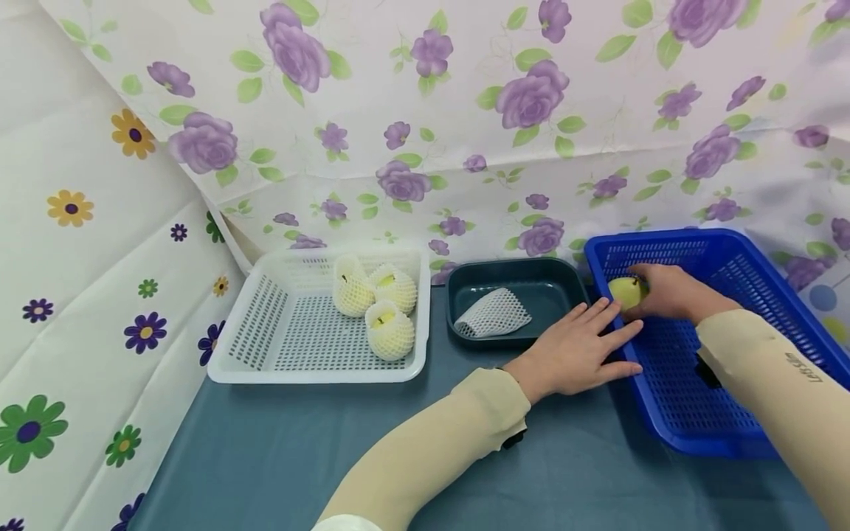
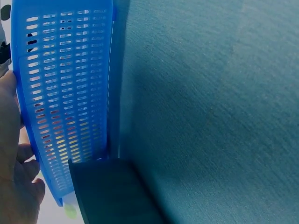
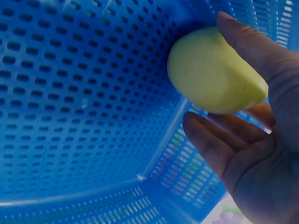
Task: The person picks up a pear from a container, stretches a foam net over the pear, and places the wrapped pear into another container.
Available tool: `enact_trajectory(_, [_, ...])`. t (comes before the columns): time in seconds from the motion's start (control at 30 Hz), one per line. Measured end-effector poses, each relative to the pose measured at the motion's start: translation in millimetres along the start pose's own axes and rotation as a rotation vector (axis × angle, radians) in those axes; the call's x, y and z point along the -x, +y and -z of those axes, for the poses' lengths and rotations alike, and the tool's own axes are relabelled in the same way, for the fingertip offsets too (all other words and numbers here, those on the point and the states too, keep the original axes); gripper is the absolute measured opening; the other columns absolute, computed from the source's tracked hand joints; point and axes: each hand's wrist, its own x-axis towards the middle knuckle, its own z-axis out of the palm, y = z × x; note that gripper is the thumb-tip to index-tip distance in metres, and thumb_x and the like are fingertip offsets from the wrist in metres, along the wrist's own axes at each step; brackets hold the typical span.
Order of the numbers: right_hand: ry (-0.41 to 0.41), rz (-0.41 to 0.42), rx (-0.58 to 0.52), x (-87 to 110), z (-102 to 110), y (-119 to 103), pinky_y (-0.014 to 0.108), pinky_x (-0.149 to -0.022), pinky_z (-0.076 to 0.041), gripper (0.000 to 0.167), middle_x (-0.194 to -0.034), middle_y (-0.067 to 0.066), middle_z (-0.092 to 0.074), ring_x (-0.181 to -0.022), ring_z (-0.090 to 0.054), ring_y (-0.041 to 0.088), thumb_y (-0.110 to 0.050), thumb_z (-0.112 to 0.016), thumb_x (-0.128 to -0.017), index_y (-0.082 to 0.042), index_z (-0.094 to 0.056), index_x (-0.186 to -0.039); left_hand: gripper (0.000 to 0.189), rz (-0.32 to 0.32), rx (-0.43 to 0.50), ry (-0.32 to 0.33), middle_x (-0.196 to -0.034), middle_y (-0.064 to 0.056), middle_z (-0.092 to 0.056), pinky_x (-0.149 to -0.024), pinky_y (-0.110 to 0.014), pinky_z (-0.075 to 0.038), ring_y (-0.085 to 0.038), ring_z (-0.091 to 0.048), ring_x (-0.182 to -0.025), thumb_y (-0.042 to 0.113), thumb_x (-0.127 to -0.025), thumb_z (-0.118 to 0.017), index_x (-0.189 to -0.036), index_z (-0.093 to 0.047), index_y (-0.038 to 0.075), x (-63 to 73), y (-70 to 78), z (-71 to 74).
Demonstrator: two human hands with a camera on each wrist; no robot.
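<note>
A yellow-green pear (image 1: 627, 293) is at the left end of the blue basket (image 1: 704, 441), close to its side wall. My right hand (image 1: 671, 291) reaches into the basket and holds the pear between thumb and fingers. In the right wrist view, the thumb lies over the pear (image 3: 212, 70), with the fingers of the hand (image 3: 261, 163) below it. My left hand (image 1: 574, 350) rests its spread, straight fingers on the basket's left rim. The left wrist view shows that hand (image 2: 16, 163) beside the slotted basket wall (image 2: 67, 84).
A dark green tray (image 1: 551, 295) holding a white foam net sleeve (image 1: 494, 313) stands left of the basket. Further left, a white basket (image 1: 319, 375) contains three pears (image 1: 390, 335) in foam nets. A flowered curtain (image 1: 432, 110) hangs behind.
</note>
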Motion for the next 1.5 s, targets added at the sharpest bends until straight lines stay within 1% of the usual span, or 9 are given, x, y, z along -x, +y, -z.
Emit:
enact_trajectory(0.1, [0.013, 0.029, -0.003, -0.8, -4, -2, 0.042, -0.067, -0.051, 0.096, -0.113, 0.031, -0.057, -0.088, -0.06, 0.033, -0.048, -0.079, -0.068, 0.008, -0.04, -0.135, 0.066, 0.004, 0.003, -0.005, -0.157, 0.006, 0.012, -0.12, -0.033, 0.0, -0.011, 0.015, -0.144, 0.071, -0.089, -0.013, -0.144, 0.011, 0.043, 1.4, 0.7, -0.3])
enact_trajectory(0.33, [0.059, 0.045, 0.018, 0.1, -8, 0, 0.047, -0.071, -0.05, 0.086, -0.111, 0.029, -0.059, -0.089, -0.06, 0.034, -0.04, -0.081, -0.069, 0.007, -0.045, -0.131, 0.066, 0.011, 0.005, -0.01, -0.157, 0.007, 0.011, -0.12, -0.032, 0.0, -0.01, 0.015, -0.144, 0.07, -0.089, -0.013, -0.144, 0.011, 0.042, 1.7, 1.8, 0.2])
enact_trajectory(0.57, [0.089, 0.071, 0.027, 4.5, -6, 1, 0.043, -0.068, -0.051, 0.077, -0.105, 0.025, -0.063, -0.084, -0.061, 0.03, -0.04, -0.08, -0.069, 0.006, -0.052, -0.124, 0.066, 0.018, 0.014, -0.02, -0.156, 0.008, 0.012, -0.12, -0.031, 0.0, -0.01, 0.015, -0.144, 0.07, -0.089, -0.013, -0.144, 0.011, 0.043, 2.3, 2.2, 4.4])
enact_trajectory(0.77, [0.104, 0.05, 0.014, 14.9, 0, 1, 0.047, -0.07, -0.051, 0.082, -0.107, 0.027, -0.062, -0.088, -0.061, 0.035, -0.045, -0.08, -0.068, 0.007, -0.052, -0.124, 0.067, 0.013, 0.019, -0.025, -0.157, 0.006, 0.013, -0.12, -0.03, 0.001, -0.01, 0.015, -0.144, 0.071, -0.088, -0.012, -0.144, 0.011, 0.042, 2.8, 3.0, 4.5])
enact_trajectory(0.93, [0.145, -0.001, -0.026, 24.8, 11, -2, 0.053, -0.072, -0.049, 0.093, -0.113, 0.033, -0.057, -0.093, -0.058, 0.042, -0.051, -0.08, -0.065, 0.009, -0.047, -0.128, 0.069, 0.016, 0.008, -0.018, -0.156, 0.006, 0.012, -0.12, -0.03, 0.002, -0.01, 0.014, -0.144, 0.071, -0.088, -0.012, -0.146, 0.009, 0.039, 4.2, 2.3, 3.7])
enact_trajectory(1.13, [0.221, -0.012, -0.073, 36.2, 22, -7, 0.054, -0.072, -0.048, 0.102, -0.116, 0.033, -0.053, -0.095, -0.057, 0.043, -0.057, -0.079, -0.063, 0.007, -0.042, -0.133, 0.069, -0.001, 0.009, 0.014, -0.157, 0.006, 0.005, -0.12, -0.033, -0.001, -0.011, 0.01, -0.145, 0.07, -0.089, -0.016, -0.148, -0.003, 0.038, 11.1, -4.1, 9.8])
enact_trajectory(1.2, [0.247, 0.002, -0.095, 38.7, 25, -11, 0.052, -0.071, -0.049, 0.099, -0.117, 0.032, -0.054, -0.096, -0.057, 0.041, -0.056, -0.079, -0.065, 0.004, -0.042, -0.135, 0.068, -0.007, 0.013, 0.052, -0.158, 0.006, -0.001, -0.12, -0.034, -0.004, -0.013, 0.006, -0.146, 0.068, -0.091, -0.02, -0.149, -0.011, 0.036, 16.0, -9.5, 13.8])
enact_trajectory(1.33, [0.294, 0.05, -0.149, 43.9, 30, -26, 0.05, -0.07, -0.05, 0.092, -0.118, 0.027, -0.055, -0.096, -0.058, 0.038, -0.05, -0.079, -0.068, -0.003, -0.042, -0.137, 0.063, 0.006, 0.04, 0.168, -0.156, 0.003, -0.02, -0.12, -0.036, -0.011, -0.015, -0.01, -0.146, 0.061, -0.094, -0.03, -0.148, -0.026, 0.029, 29.7, -24.9, 22.0])
enact_trajectory(1.5, [0.323, 0.108, -0.187, 53.0, 35, -55, 0.051, -0.073, -0.051, 0.089, -0.123, 0.023, -0.054, -0.102, -0.058, 0.04, -0.051, -0.079, -0.068, -0.01, -0.043, -0.139, 0.053, 0.054, 0.133, 0.36, -0.144, 0.001, -0.042, -0.118, -0.037, -0.021, -0.015, -0.031, -0.139, 0.052, -0.095, -0.041, -0.139, -0.044, 0.022, 50.8, -47.0, 38.1])
